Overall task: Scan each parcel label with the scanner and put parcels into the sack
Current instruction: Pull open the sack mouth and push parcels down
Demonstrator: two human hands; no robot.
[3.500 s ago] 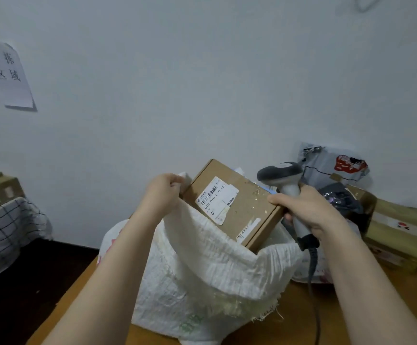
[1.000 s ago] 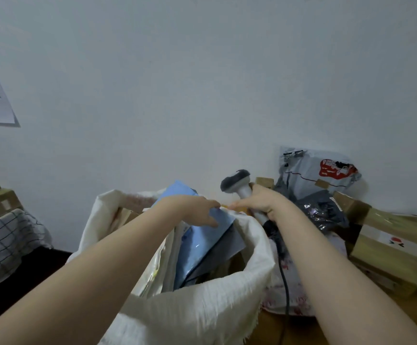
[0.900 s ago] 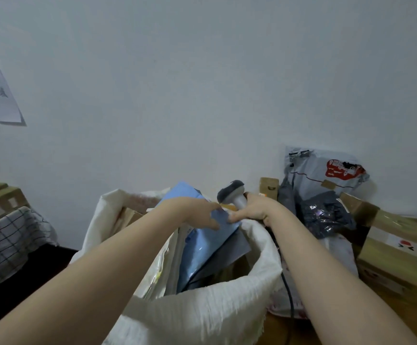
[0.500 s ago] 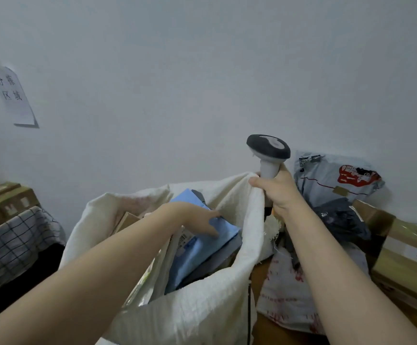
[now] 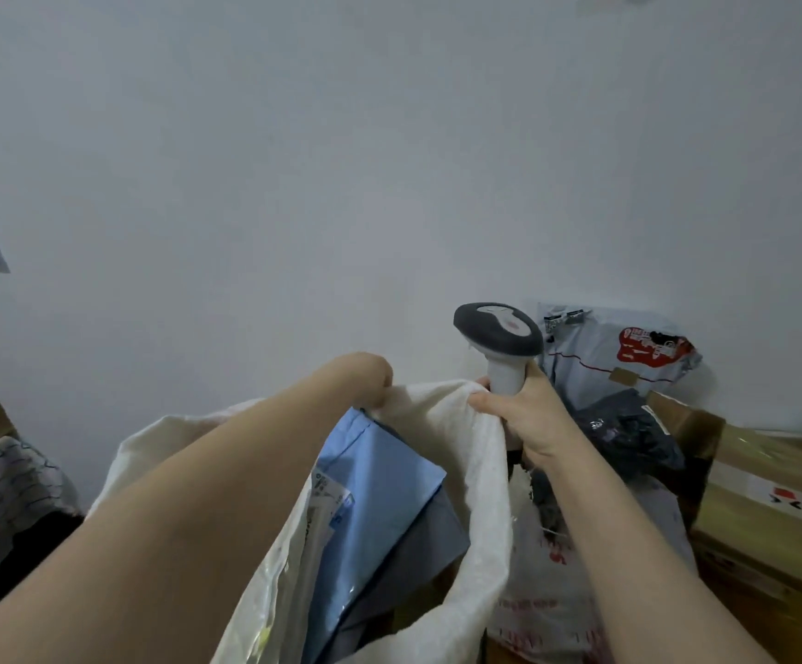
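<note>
- Head view: the far rim of the woven sack [image 5: 482, 476] is gripped by the left hand [image 5: 365, 378], fingers curled over it.
- The barcode scanner [image 5: 499, 335] is held upright by its handle in the right hand [image 5: 530, 416], touching that rim.
- A blue mailer [image 5: 379, 481] is seen inside the woven sack; a grey poly mailer [image 5: 614, 361] and cardboard boxes [image 5: 772, 515] are piled at right.

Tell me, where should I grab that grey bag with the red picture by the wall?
Pinch the grey bag by its top edge, coming from above and in front. It leans on the wall, so its top is free, while its bottom sits behind the black bag and cardboard box. It looks flat and soft, so a pinch should hold.
</note>
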